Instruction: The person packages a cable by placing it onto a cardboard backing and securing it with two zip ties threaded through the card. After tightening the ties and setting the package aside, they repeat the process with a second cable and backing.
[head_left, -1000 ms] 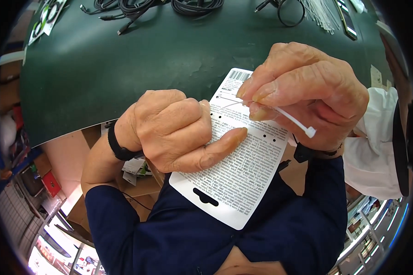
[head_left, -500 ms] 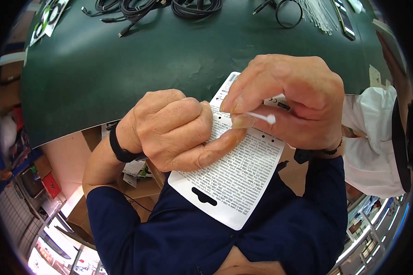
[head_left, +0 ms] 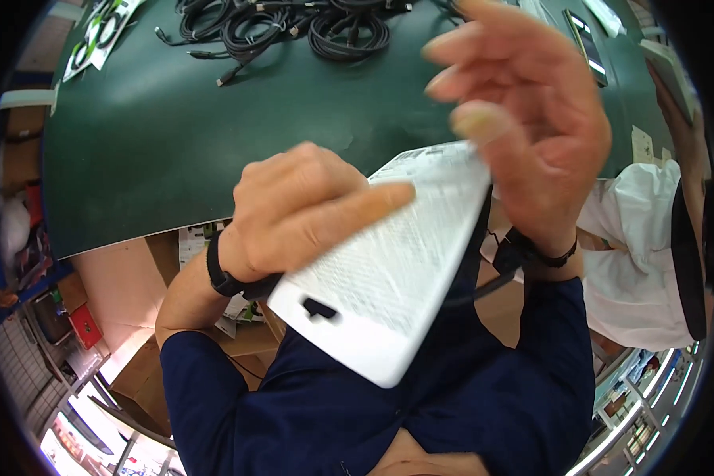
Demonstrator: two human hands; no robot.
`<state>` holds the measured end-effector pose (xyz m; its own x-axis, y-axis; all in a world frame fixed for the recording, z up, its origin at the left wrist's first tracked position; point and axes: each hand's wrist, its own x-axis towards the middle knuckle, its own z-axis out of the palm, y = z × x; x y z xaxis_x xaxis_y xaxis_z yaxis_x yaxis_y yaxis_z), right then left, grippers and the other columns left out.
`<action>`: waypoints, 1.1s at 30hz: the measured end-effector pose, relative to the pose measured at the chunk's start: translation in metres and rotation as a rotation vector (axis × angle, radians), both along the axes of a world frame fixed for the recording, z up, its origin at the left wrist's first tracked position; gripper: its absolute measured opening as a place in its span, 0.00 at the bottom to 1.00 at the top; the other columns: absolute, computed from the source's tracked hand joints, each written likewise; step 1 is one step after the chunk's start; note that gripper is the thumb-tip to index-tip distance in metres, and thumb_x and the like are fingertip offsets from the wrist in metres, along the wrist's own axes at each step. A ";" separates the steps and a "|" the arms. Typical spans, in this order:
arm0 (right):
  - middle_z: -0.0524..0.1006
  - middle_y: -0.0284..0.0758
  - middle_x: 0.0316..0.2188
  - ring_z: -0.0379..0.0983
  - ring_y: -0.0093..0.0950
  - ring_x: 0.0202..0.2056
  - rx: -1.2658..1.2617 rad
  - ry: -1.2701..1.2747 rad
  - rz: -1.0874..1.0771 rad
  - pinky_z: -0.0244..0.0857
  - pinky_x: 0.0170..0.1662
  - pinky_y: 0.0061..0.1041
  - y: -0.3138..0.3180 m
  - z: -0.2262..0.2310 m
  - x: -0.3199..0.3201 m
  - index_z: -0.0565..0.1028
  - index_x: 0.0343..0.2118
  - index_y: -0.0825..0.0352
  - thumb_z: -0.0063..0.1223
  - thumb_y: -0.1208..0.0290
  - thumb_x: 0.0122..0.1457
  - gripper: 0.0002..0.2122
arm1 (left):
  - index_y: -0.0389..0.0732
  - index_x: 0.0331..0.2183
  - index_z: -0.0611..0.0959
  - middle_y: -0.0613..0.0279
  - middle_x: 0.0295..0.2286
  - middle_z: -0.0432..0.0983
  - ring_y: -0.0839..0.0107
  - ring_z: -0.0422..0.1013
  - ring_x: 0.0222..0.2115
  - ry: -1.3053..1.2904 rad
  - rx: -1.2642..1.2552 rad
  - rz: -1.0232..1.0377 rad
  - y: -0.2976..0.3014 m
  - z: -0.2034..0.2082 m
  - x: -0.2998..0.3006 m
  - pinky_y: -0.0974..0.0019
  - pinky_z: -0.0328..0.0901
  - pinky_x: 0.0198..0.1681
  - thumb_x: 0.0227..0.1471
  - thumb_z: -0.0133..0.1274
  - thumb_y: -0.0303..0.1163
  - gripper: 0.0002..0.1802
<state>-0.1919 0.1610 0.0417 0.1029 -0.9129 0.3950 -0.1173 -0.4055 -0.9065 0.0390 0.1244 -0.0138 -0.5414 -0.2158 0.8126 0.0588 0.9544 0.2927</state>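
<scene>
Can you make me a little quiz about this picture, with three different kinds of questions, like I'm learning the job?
1. True or false: the left hand is holding the white packaging card.

2. Where are the coiled black cables?
A) on the green table
B) under the green table
C) around the left hand

3. Fill in the missing word: the smartphone lies toward the ____ side of the picture.

Key: 1. True. 2. A. 3. Right.
</scene>
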 end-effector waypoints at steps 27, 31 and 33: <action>0.81 0.34 0.33 0.75 0.30 0.28 -0.763 0.644 -0.258 0.68 0.27 0.26 -0.024 -0.044 0.032 0.84 0.35 0.67 0.73 0.80 0.40 0.16 | 0.36 0.46 0.78 0.64 0.36 0.77 0.79 0.72 0.29 0.800 1.200 0.309 -0.021 0.001 -0.048 0.73 0.69 0.25 0.58 0.61 0.28 0.15; 0.81 0.34 0.33 0.75 0.31 0.28 -0.801 0.580 -0.147 0.68 0.27 0.27 -0.009 -0.032 0.037 0.83 0.35 0.68 0.72 0.81 0.39 0.16 | 0.34 0.47 0.77 0.63 0.37 0.78 0.77 0.73 0.31 0.663 1.214 0.421 -0.018 -0.002 -0.046 0.72 0.70 0.27 0.57 0.61 0.26 0.17; 0.80 0.34 0.33 0.75 0.31 0.28 -0.803 0.549 -0.140 0.68 0.27 0.27 -0.017 -0.030 0.035 0.83 0.36 0.68 0.72 0.83 0.39 0.16 | 0.33 0.48 0.78 0.63 0.38 0.78 0.77 0.74 0.32 0.677 1.087 0.446 -0.020 -0.004 -0.046 0.73 0.70 0.28 0.57 0.61 0.26 0.17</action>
